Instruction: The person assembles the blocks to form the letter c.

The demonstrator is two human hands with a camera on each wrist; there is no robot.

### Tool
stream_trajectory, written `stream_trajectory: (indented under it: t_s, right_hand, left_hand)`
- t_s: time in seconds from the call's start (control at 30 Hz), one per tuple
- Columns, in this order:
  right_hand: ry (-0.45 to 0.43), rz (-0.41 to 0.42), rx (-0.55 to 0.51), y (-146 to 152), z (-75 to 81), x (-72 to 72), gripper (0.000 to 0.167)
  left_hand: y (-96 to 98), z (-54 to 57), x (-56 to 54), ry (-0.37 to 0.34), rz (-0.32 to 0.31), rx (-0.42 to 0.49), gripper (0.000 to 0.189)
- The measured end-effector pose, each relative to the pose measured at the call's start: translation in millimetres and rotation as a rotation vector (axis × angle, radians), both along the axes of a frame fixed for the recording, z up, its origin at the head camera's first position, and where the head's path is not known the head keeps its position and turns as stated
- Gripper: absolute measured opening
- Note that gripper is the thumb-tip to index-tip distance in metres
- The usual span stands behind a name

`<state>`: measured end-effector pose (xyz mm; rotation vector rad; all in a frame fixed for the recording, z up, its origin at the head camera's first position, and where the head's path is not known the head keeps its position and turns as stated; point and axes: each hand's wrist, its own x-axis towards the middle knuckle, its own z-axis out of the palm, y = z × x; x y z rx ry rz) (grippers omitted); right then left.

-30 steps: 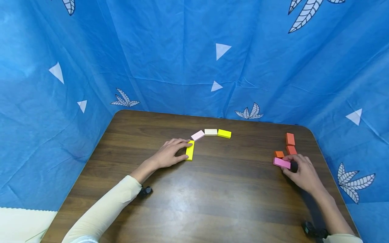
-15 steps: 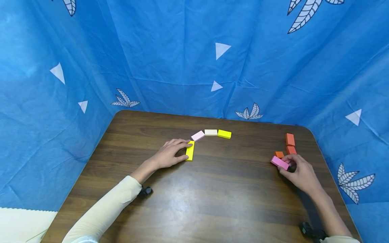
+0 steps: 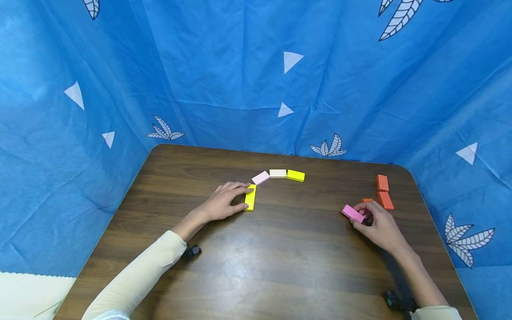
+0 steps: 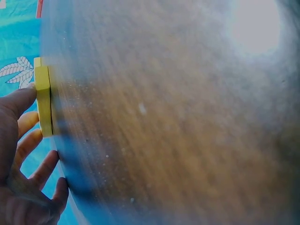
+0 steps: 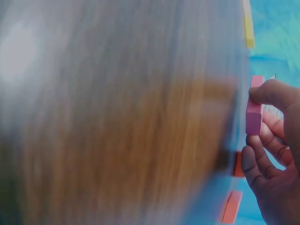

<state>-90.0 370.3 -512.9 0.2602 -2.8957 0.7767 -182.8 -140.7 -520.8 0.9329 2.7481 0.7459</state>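
Note:
In the head view my left hand (image 3: 226, 202) rests on the table at a yellow block (image 3: 250, 198), its thumb and fingertips holding the block at both ends. The left wrist view shows the same yellow block (image 4: 44, 98) between thumb and fingers. My right hand (image 3: 382, 224) pinches a pink block (image 3: 353, 214) and carries it above the table, left of the orange-red blocks. In the right wrist view the thumb lies on one side of the pink block (image 5: 254, 105), fingers on the other.
A light pink block (image 3: 261, 178), a white block (image 3: 278, 174) and another yellow block (image 3: 296, 176) form a curve beyond the left hand. At the right lie two orange-red blocks (image 3: 382, 182) and an orange block (image 3: 367, 200), partly hidden. Blue cloth (image 3: 240, 80) surrounds the wooden table (image 3: 280, 258).
My right hand has moved left with the pink block, which has turned slightly, away from the orange-red blocks. The left hand and its yellow block have stayed in place.

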Motion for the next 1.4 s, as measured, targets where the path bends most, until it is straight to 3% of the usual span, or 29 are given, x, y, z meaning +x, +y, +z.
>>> stream_trajectory:
  t_s: [0.4, 0.7, 1.1, 1.4]
  right_hand:
    - [-0.070, 0.023, -0.064, -29.6, 6.0, -5.3, 0.037]
    - [-0.107, 0.058, -0.053, -56.8, 7.1, -10.0, 0.035]
    - [-0.124, 0.104, -0.001, -85.6, 8.6, -5.4, 0.035]
    - [-0.138, 0.120, -0.045, -121.7, 14.1, -2.5, 0.036]
  left_hand:
    - [1.7, 3.4, 1.0, 0.002, -0.005, 0.010, 0.056]
    - [-0.6, 3.3, 0.0, -0.004, -0.001, -0.005, 0.057]
    - [-1.1, 4.6, 0.9, -0.013, -0.007, 0.011, 0.056]
    - [-0.9, 4.7, -0.4, -0.015, -0.002, -0.002, 0.057]
